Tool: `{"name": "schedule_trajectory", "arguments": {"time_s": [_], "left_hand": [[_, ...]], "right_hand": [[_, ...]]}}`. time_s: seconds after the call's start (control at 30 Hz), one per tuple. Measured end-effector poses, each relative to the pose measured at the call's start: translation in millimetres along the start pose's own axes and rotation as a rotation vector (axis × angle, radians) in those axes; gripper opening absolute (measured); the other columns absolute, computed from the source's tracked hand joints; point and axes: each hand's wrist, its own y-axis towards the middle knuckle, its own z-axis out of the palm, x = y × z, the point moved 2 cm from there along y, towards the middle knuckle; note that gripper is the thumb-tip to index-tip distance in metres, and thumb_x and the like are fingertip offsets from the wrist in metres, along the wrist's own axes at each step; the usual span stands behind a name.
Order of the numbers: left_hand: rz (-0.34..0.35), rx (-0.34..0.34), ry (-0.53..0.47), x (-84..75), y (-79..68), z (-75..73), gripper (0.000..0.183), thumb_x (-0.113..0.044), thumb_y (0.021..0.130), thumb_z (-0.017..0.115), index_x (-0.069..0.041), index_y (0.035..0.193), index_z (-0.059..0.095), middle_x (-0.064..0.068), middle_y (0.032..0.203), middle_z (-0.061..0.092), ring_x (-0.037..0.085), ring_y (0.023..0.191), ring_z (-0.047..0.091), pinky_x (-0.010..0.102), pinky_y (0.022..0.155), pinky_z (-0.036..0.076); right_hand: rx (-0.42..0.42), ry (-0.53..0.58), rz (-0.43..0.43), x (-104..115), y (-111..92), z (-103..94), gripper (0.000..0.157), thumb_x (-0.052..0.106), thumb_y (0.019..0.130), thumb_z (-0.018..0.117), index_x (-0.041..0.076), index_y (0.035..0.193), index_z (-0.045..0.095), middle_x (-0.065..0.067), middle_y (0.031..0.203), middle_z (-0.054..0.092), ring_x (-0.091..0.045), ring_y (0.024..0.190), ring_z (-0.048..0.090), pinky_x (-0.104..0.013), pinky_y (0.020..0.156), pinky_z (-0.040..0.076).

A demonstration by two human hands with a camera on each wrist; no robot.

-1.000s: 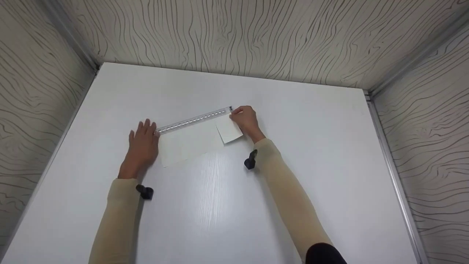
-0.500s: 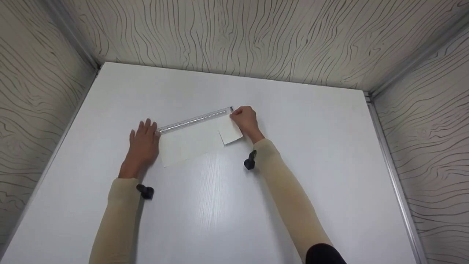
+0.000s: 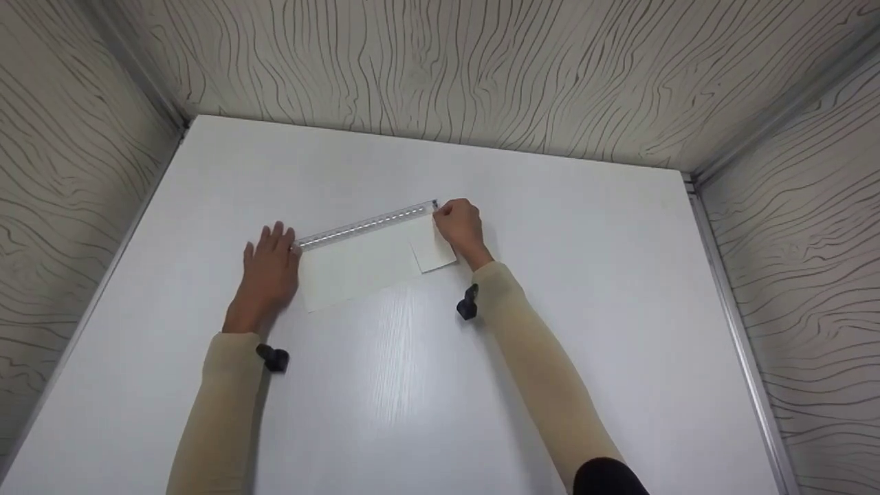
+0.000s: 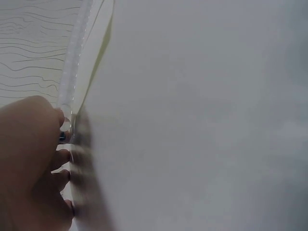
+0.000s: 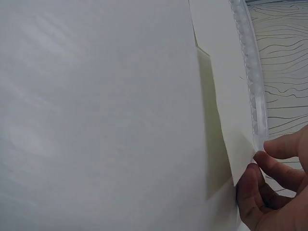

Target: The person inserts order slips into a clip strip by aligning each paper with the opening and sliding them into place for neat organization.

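A clear plastic ruler (image 3: 364, 225) lies slanted along the far edge of a pale paper strip (image 3: 357, 265). At its left end rests my left hand (image 3: 268, 275), back up, fingers stretched forward over the table; the thumb side touches the ruler's end. In the left wrist view those fingers (image 4: 60, 178) line up beside the ruler (image 4: 74, 62). My right hand (image 3: 462, 227), at the ruler's right end, pinches the corner of the paper between thumb and fingers. There a creased section of the paper (image 5: 233, 130) stands partly raised, casting a shadow in the right wrist view.
The white tabletop (image 3: 392, 385) spreads all round the paper. Wood-grain patterned panels (image 3: 412, 69) enclose its back and sides, with metal rails (image 3: 739, 330) along the edges. A black wrist camera (image 3: 275, 359) is strapped to each sleeve.
The raised paper section has shifted slightly right and settled lower towards the strip, with my right hand still pinching its corner. My left hand and the ruler stay almost unchanged.
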Motion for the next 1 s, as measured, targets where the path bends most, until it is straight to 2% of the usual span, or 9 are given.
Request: {"name": "schedule_trajectory", "arguments": {"time_s": [0.1,0.37,0.57,0.77,1.0], "left_hand": [[0.003,0.0,0.0,0.2,0.7,-0.5,0.062,-0.04,0.116,0.018,-0.005,0.168,0.019,0.017,0.178,0.006,0.041,0.166,-0.001,0.066,0.135,-0.006],[0.012,0.025,-0.037,-1.1,1.9,-3.1,0.065,-0.041,0.115,0.025,-0.002,0.167,0.02,0.02,0.178,0.007,0.043,0.166,-0.002,0.067,0.135,-0.006],[0.015,0.061,-0.05,0.0,3.2,-7.7,0.067,-0.043,0.114,0.028,0.0,0.166,0.021,0.023,0.177,0.008,0.045,0.165,-0.002,0.069,0.134,-0.005],[0.003,0.075,-0.05,0.4,4.7,-10.1,0.065,-0.041,0.115,0.027,-0.001,0.166,0.023,0.022,0.177,0.009,0.044,0.165,0.0,0.068,0.135,-0.003],[-0.008,0.057,-0.043,-0.7,7.1,-16.7,0.063,-0.039,0.115,0.027,0.0,0.164,0.031,0.024,0.175,0.016,0.046,0.165,0.007,0.066,0.136,0.005]], "right_hand": [[0.001,-0.006,0.011,-1.2,0.1,-0.4,0.024,0.018,0.103,0.06,0.001,0.108,0.077,-0.013,0.104,0.076,-0.016,0.081,0.06,-0.023,0.065,0.048],[0.013,-0.001,0.03,-4.8,-2.1,-3.6,0.025,0.02,0.104,0.061,0.001,0.112,0.075,-0.013,0.109,0.075,-0.02,0.093,0.065,-0.033,0.082,0.059],[0.018,0.021,0.011,-6.0,-6.1,-11.7,0.025,0.02,0.103,0.062,0.001,0.111,0.076,-0.012,0.106,0.074,-0.019,0.09,0.062,-0.029,0.075,0.054],[0.027,0.036,-0.022,-7.6,-9.5,-28.3,0.025,0.023,0.105,0.063,0.003,0.113,0.075,-0.011,0.105,0.073,-0.016,0.087,0.062,-0.025,0.071,0.052],[-0.018,0.031,-0.075,-14.4,-15.5,-55.8,0.024,0.024,0.105,0.064,0.005,0.113,0.075,-0.011,0.112,0.072,-0.02,0.098,0.063,-0.031,0.083,0.056]]}}
